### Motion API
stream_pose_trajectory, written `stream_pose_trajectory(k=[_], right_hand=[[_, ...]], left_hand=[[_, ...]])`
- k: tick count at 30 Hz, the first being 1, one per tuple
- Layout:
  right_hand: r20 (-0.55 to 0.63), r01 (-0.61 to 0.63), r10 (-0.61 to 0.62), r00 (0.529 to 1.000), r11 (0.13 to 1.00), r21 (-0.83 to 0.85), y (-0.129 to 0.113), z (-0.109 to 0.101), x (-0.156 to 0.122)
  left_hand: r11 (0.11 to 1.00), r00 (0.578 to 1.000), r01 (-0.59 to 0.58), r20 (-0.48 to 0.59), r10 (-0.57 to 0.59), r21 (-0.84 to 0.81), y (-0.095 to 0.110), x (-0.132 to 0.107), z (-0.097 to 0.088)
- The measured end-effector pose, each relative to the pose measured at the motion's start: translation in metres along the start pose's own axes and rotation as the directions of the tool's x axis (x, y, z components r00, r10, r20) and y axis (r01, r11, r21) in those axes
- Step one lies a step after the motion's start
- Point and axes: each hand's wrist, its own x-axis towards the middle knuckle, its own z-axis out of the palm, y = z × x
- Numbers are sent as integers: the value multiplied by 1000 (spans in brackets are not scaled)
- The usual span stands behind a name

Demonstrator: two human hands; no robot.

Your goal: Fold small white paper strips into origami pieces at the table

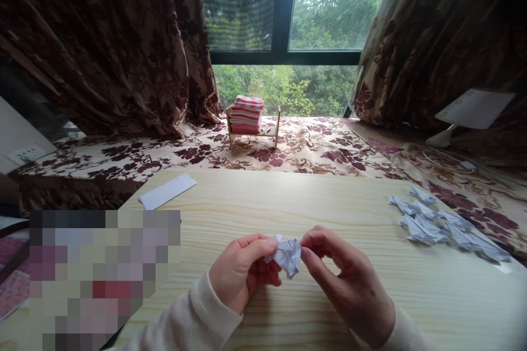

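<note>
A small piece of folded white paper (pixel 289 256), creased into several facets, is held above the front middle of the wooden table (pixel 263 197). My left hand (pixel 242 266) pinches its left side between thumb and fingers. From the other side, the thumb and forefinger of my right hand (pixel 349 279) close together on the paper's right edge. At the table's right lies a group of several folded white paper pieces (pixel 428 225) with pointed ends. A flat white paper strip (pixel 168 191) rests near the far left corner.
Behind the table, a floral cloth (pixel 329 148) covers a window ledge. On it stand a small rack (pixel 253 132) with stacked pink-striped cloths (pixel 246 115) and, at right, a white desk lamp (pixel 473 109) with its cable. Pixel blocks hide the left front area.
</note>
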Motion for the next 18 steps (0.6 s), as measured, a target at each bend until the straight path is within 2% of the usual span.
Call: stream_pose_trajectory(k=[9,14,18], right_hand=[[24,-20,21,1000,999,-29,-4,5,-3],[27,-29,30,999,999,-21,-5,13,-4],[19,8,-8,1000,1000,-15,-3,14,-4]], left_hand=[[996,996,-45,-80,38,-82,1,4,-6],[995,997,-47,-73,41,-85,0,4,-3],[996,997,-46,-64,41,-72,-1,4,-2]])
